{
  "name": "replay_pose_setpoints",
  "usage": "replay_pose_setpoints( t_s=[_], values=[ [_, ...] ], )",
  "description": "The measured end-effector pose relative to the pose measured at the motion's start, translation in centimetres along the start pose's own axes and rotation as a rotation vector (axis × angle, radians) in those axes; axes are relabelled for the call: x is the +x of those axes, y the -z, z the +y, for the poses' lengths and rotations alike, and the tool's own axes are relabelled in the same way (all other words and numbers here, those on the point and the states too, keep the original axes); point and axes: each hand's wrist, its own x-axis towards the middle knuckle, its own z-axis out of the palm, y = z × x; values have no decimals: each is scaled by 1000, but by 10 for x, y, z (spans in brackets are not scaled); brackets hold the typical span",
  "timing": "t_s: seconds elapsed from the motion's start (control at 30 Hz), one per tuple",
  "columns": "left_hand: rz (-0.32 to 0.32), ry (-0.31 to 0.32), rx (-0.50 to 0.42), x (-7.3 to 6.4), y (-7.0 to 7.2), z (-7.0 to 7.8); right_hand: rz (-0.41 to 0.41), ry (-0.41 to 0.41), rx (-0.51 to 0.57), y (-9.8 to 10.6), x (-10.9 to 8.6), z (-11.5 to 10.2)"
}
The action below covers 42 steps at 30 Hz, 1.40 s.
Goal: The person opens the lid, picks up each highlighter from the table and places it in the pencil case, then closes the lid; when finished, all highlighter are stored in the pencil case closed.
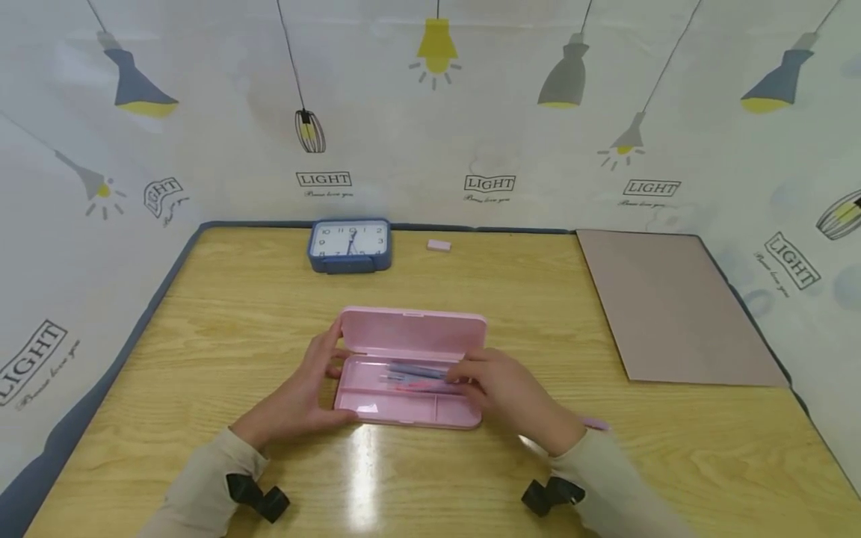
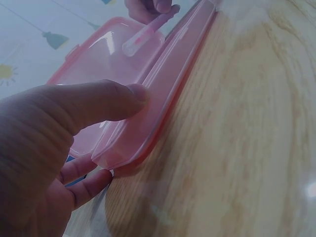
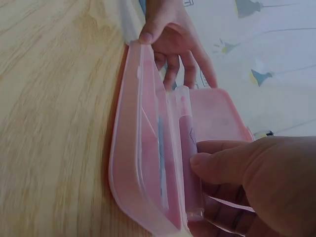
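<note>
A pink pencil case (image 1: 393,409) lies with its lid raised at the back. My left hand (image 1: 306,396) grips its left end, the thumb (image 2: 116,101) on the front wall and other fingers round the end and behind. Over the case's right part, my right hand (image 1: 511,392) pinches a pink highlighter-like pen (image 3: 188,158) with a clear cap. That pen is held above the long rear compartment, its capped end pointing left. Grey-blue pens (image 1: 413,368) lie in the rear compartment; their exact number is unclear. A divider splits the front section.
A blue clock (image 1: 350,263) and a small pink eraser (image 1: 439,245) are at the back of the wooden table (image 1: 222,299). A flat brownish board (image 1: 679,306) lies at the right. Beside the right sleeve, a purple-pink object (image 1: 596,424) is partly hidden. Printed sheeting surrounds the table.
</note>
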Motion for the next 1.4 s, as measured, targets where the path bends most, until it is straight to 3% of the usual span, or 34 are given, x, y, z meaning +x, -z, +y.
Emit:
replay_pose_setpoints(
  t_s=[0.47,1.07,1.4],
  values=[
    [-3,-3,-11,-2,-2,-3,-16,52,13,-22,26,-14],
    [-4,-2,-18,0,0,-1,44,-1,-80,-30,26,-13],
    [-1,-25,-8,0,0,-2,56,-9,-56,-29,25,-13]
  ],
)
